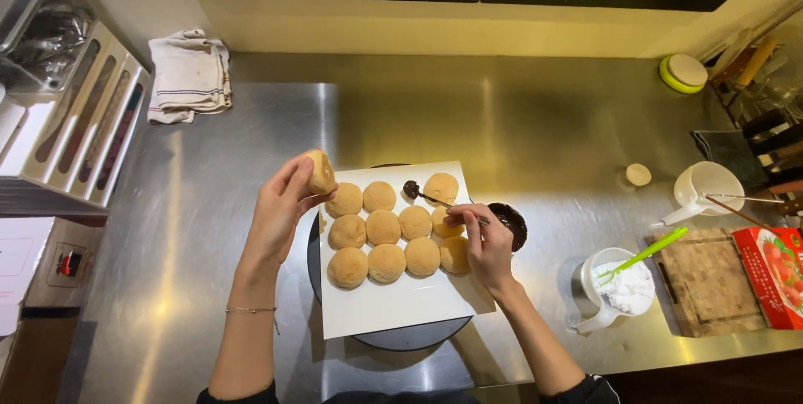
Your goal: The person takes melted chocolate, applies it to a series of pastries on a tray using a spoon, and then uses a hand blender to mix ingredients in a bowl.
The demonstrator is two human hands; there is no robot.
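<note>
A shiny metal worktop (251, 161) fills the view. In the middle lies a white paper sheet (393, 304) on a dark round stand (401, 339), with rows of small round buns (383, 227) on it. The left hand (280, 212) holds one bun (319, 172) up beside the sheet's top left corner, fingers curled round it. The right hand (485, 245) pinches a thin spoon (427, 196) with dark paste on its tip, over the buns. A dark bowl (508, 224) sits just behind that hand — close. A white cup of powder (621, 291) and a wooden board (709, 283) stand to the right. Left of the sheet there is bare metal — lots of it.
</note>
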